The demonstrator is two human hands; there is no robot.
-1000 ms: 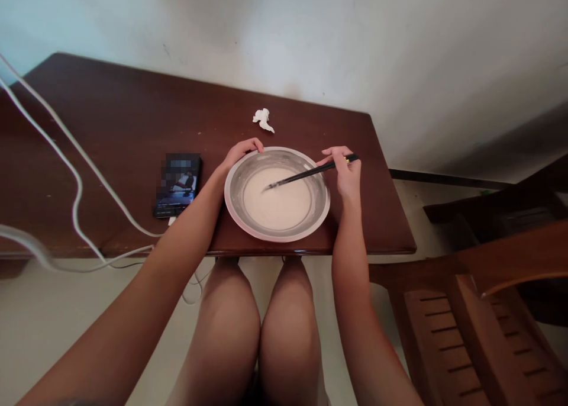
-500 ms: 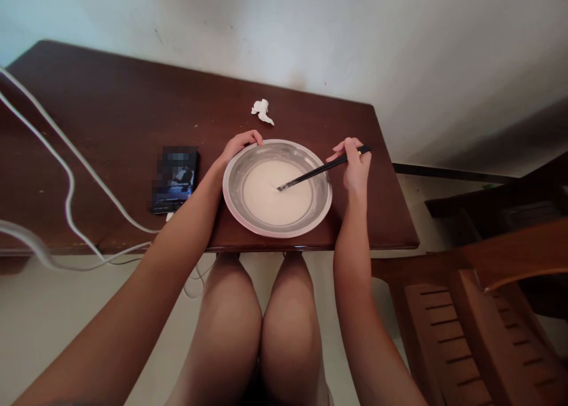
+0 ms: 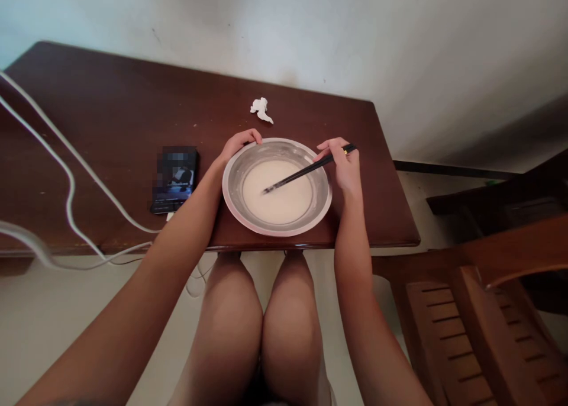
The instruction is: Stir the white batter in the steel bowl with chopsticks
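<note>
A wide metal bowl point(image 3: 235, 208) stands near the table's front edge with a creamy white liquid point(image 3: 284, 202) inside. My left hand point(image 3: 240, 141) grips the bowl's upper left rim, fingers curled over the edge. Black chopsticks point(image 3: 306, 170) are held in my right hand point(image 3: 345, 163), which is closed around their upper end above the bowl's right side. Their tips, coated in white, dip into the liquid left of its middle. The two sticks lie close together.
On the dark wooden table point(image 3: 110, 98), a crumpled white tissue point(image 3: 261, 109) lies behind the bowl. A lit phone point(image 3: 175, 181) lies left of my forearm, with white cables point(image 3: 71, 181) running across the table's left side. A wooden chair point(image 3: 448, 323) is at the right.
My right hand has moved a little to the left, and the chopstick tips have slid leftward through the liquid. My left hand keeps its place on the rim.
</note>
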